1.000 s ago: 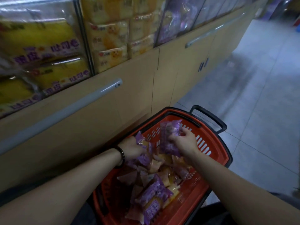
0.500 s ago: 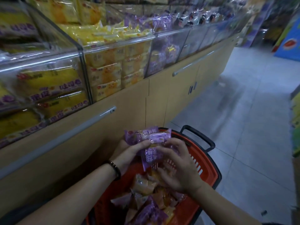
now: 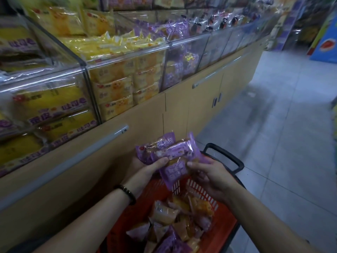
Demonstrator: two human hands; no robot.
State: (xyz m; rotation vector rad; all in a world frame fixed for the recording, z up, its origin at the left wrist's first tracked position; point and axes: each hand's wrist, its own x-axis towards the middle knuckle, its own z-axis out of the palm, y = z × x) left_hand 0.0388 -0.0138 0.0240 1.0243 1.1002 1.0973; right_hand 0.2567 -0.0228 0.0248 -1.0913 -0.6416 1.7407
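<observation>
Head view, near to far. Foreground: a red basket (image 3: pixel 219 232) part-filled with loose packets (image 3: pixel 164 212), orange and purple, lying at all angles. Above its far end, the left hand (image 3: pixel 145 167), a bead band (image 3: pixel 125 193) on its wrist, grips a small stack of purple packets (image 3: pixel 171 152), thumb laid across the top and fingers underneath. The right hand (image 3: pixel 209 176) pinches the right edge of the lower packet (image 3: pixel 175 173), which hangs tilted from the stack toward the basket; both hands are thus clamped on wrapped goods, clear of the basket's contents.

Handling, as judged: each packet is probably a light, soft cake in glossy film, so it should crush under a hard squeeze and slide against its neighbours. Broad faces taken between thumb and fingers should hold best. The crimped end seams offer a firm pinch for a single packet, and an uneven stack may fan out unless supported from below.

Beyond: the basket's black handle (image 3: pixel 224 157), a tan cabinet (image 3: pixel 182 110), and on it clear bins (image 3: pixel 169 45) of yellow and purple packets. Farthest is the grey tiled floor (image 3: pixel 273 125).
</observation>
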